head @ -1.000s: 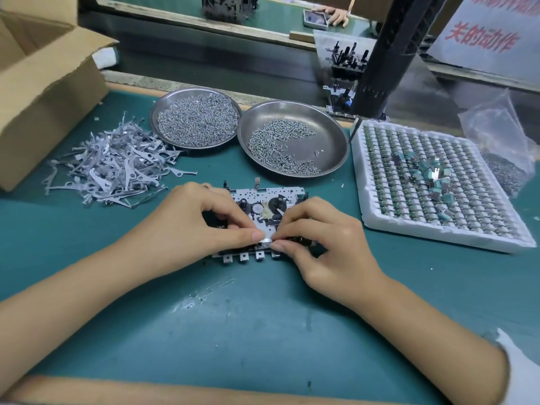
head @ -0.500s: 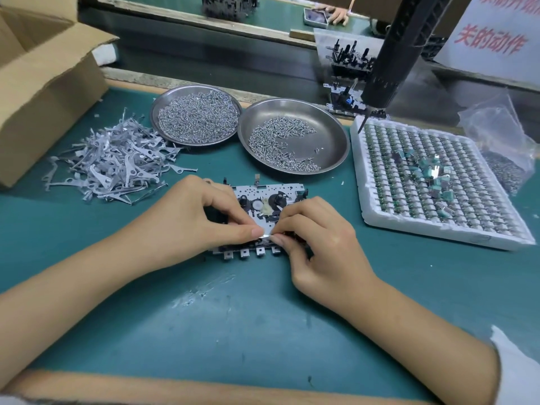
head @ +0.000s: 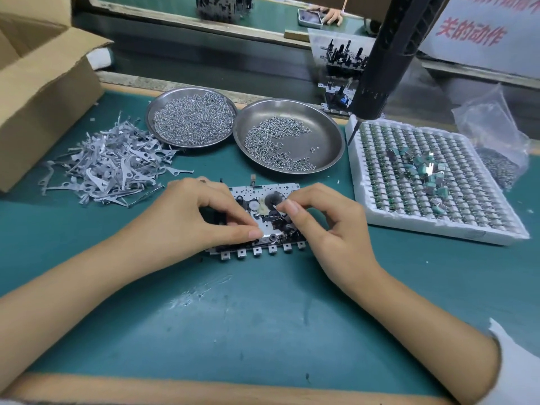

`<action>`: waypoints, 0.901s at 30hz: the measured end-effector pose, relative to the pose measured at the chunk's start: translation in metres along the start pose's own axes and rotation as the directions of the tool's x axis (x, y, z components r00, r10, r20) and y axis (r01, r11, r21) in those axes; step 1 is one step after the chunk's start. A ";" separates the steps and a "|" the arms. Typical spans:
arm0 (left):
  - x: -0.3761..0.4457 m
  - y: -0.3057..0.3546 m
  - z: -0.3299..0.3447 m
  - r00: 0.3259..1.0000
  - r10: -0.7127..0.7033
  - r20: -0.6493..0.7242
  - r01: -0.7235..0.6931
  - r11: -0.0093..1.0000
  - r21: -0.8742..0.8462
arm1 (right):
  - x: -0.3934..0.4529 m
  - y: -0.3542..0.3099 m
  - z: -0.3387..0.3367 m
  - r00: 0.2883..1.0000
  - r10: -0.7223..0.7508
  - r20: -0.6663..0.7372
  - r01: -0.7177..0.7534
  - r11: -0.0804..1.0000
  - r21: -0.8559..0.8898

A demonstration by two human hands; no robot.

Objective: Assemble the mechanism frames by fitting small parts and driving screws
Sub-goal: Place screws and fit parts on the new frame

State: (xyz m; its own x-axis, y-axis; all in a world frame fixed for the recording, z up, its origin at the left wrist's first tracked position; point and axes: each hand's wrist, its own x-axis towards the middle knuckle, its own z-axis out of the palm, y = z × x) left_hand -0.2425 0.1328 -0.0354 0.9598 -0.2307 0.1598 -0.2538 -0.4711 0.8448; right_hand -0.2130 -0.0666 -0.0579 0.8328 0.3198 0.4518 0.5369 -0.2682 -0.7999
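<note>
Lying flat on the green bench mat (head: 263, 317) directly before the person, a metal mechanism frame (head: 264, 213) is worked by both hands; the left hand (head: 187, 220) presses a curled thumb and forefinger onto its near edge, probably to pin a small part down, though what it pinches is too small to tell. The right hand (head: 327, 223) curls over the frame's right side, thumb and forefinger closed near a black gear, apparently seating a tiny piece. Supplies sit within reach behind: stamped metal levers (head: 111, 165), two steel dishes of screws (head: 191, 118) (head: 289, 135), a white parts tray (head: 438, 182), and a hanging electric screwdriver (head: 380, 59).
</note>
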 end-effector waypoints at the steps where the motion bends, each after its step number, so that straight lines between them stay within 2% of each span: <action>1: 0.000 0.000 -0.001 1.000 0.010 -0.011 -0.009 1.000 0.018 | 0.000 0.000 0.000 1.000 -0.014 -0.007 0.014 1.000 -0.006; 3: 0.003 0.000 -0.006 0.996 0.021 -0.085 -0.019 0.999 0.026 | 0.001 0.000 0.001 0.999 -0.030 -0.025 0.030 1.000 -0.004; 5: 0.011 -0.007 -0.013 0.970 0.056 -0.236 -0.038 0.996 0.083 | 0.001 0.001 0.002 0.999 -0.023 -0.041 0.023 1.000 0.001; 7: 0.023 -0.017 -0.024 0.905 0.121 -0.408 -0.014 0.967 0.255 | 0.002 0.001 0.002 0.998 -0.020 -0.060 0.021 1.000 0.014; 9: 0.040 -0.029 -0.037 0.864 0.129 -0.487 0.094 0.908 0.407 | 0.001 0.001 0.003 0.997 -0.013 -0.074 0.015 1.000 0.021; 12: 0.065 -0.044 -0.053 0.887 0.032 -0.460 0.253 0.800 0.544 | 0.002 0.001 0.003 0.997 -0.011 -0.078 0.014 0.999 0.035; 14: 0.078 -0.047 -0.057 0.905 -0.084 -0.418 0.330 0.759 0.561 | 0.002 0.001 0.002 0.997 -0.015 -0.078 0.018 0.999 0.038; 16: 0.086 -0.045 -0.055 0.906 -0.133 -0.402 0.365 0.727 0.581 | 0.002 0.002 0.003 0.997 -0.020 -0.076 0.022 0.999 0.036; 22: 0.089 -0.041 -0.049 0.891 0.033 -0.452 0.353 0.577 0.737 | 0.003 0.002 0.003 0.997 -0.027 -0.079 0.030 0.999 0.037; 27: 0.082 -0.042 -0.047 0.848 0.089 -0.523 0.348 0.652 0.674 | 0.003 0.003 0.003 0.997 -0.023 -0.072 0.025 0.999 0.039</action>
State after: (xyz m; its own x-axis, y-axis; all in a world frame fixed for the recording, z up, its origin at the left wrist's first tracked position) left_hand -0.1476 0.1734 -0.0335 0.8535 0.2081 0.4776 0.0876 -0.9610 0.2623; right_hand -0.2090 -0.0632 -0.0601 0.8280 0.2593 0.4971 0.5523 -0.2248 -0.8028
